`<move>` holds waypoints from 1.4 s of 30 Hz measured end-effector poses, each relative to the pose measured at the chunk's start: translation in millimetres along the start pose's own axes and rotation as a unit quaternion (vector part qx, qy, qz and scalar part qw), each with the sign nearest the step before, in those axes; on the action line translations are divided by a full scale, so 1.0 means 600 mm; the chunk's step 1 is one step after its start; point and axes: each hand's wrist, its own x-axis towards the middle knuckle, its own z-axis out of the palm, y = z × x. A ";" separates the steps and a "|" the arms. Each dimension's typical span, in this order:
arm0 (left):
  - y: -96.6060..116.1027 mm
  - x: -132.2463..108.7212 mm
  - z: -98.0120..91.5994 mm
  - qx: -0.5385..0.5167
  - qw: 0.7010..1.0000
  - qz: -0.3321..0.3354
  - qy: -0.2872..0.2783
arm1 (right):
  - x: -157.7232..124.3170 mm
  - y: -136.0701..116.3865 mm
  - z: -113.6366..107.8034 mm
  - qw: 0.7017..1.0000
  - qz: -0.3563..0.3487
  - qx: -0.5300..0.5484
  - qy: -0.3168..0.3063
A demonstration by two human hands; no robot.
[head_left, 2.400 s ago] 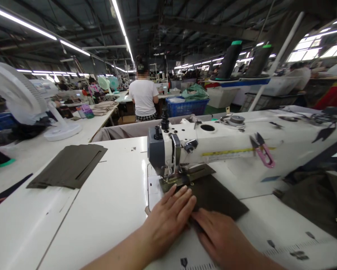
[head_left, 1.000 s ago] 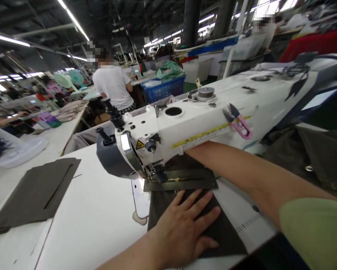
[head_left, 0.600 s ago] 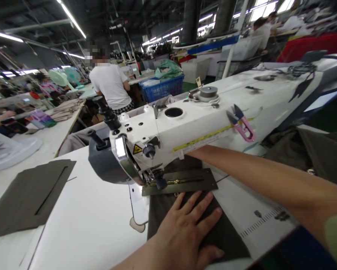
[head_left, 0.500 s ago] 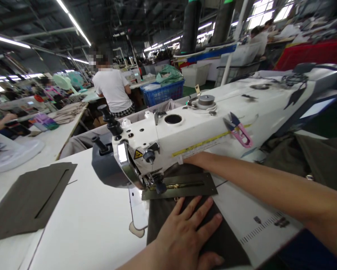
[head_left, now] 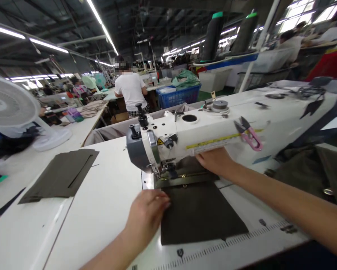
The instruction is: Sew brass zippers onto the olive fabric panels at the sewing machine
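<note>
A dark olive fabric piece [head_left: 199, 213] lies flat on the white table in front of the white sewing machine [head_left: 190, 138], its far edge under a metal guide plate [head_left: 185, 180] at the needle. My left hand [head_left: 147, 212] rests at the fabric's left edge, fingers curled onto it. My right hand [head_left: 216, 161] reaches under the machine's arm and lies on the fabric behind the plate; its fingers are mostly hidden.
A stack of olive fabric pieces [head_left: 61, 174] lies at the left. Pink thread snips [head_left: 251, 135] sit on the machine. A white fan [head_left: 13, 108] stands far left. Dark cloth [head_left: 311, 172] is heaped at the right. A person in a white shirt [head_left: 131, 92] works beyond.
My left hand has slid from the middle of the fabric to its left edge and curled. My right hand has drawn back from behind the machine arm. The camera has tilted and swung right.
</note>
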 end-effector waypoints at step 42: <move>-0.064 0.026 0.018 0.251 0.964 0.079 -0.050 | -0.052 -0.157 0.053 0.982 -0.088 0.158 -0.059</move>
